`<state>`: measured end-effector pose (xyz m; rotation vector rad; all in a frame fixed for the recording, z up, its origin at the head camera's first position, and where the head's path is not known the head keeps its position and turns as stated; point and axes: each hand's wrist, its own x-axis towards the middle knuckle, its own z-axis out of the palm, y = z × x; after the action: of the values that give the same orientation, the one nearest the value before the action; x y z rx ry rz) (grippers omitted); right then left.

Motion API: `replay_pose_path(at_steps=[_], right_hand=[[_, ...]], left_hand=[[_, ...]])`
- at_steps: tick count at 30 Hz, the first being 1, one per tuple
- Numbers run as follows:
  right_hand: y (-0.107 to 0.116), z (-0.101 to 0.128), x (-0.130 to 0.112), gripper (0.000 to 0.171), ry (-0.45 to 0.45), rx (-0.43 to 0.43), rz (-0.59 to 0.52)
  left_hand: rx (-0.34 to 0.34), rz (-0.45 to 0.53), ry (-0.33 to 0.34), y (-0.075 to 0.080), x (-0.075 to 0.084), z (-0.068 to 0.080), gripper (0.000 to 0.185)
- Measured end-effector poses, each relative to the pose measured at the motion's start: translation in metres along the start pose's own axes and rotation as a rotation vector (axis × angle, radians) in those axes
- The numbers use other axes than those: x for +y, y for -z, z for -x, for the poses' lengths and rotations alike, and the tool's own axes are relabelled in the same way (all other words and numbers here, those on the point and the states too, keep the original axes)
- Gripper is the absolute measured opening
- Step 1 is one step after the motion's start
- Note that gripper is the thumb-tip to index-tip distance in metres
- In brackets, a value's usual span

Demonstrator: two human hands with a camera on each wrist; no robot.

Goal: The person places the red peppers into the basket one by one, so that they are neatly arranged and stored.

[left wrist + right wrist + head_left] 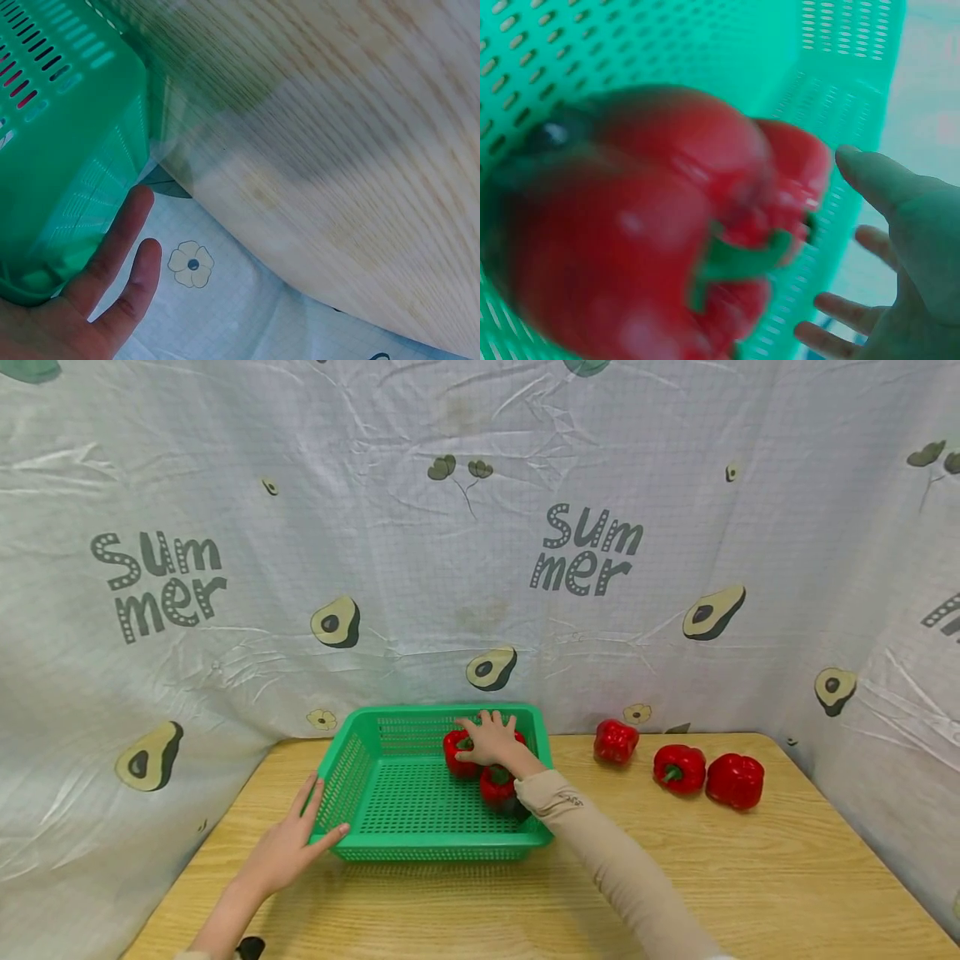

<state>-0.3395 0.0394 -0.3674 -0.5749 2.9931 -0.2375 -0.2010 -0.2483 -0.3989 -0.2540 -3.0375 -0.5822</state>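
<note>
A green plastic basket [442, 841] with slotted walls stands on the wooden table. Inside its right half lie red bell peppers: one [453, 764] at the back, another [498, 793] nearer the front, and a third partly hidden behind my right hand [492, 743]. That hand is over the peppers with its fingers spread; in the right wrist view its thumb and fingers stand apart, beside the large pepper [622, 232] with a green stem. My left hand [283, 850] rests at the basket's front left corner, fingers extended along the outer left wall and thumb over the front rim.
To the right of the basket, three more red peppers lie on the table [795, 877]: one [616, 742] near the back edge, then a pair [679, 769] side by side. A white printed curtain [420, 552] hangs behind the table and along its sides.
</note>
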Motion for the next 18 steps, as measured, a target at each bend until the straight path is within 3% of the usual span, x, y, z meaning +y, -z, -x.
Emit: replay_pose_path(at_steps=[10,18], right_hand=[[0.034,0.022,0.024,0.053,0.055,0.014,0.013],[0.042,0.064,0.055,0.048,0.146,0.078,0.011]], left_hand=[[-0.015,0.016,0.006,0.002,0.000,-0.001,0.087],[-0.037,0.024,0.004,0.001,0.004,-0.003,0.087]])
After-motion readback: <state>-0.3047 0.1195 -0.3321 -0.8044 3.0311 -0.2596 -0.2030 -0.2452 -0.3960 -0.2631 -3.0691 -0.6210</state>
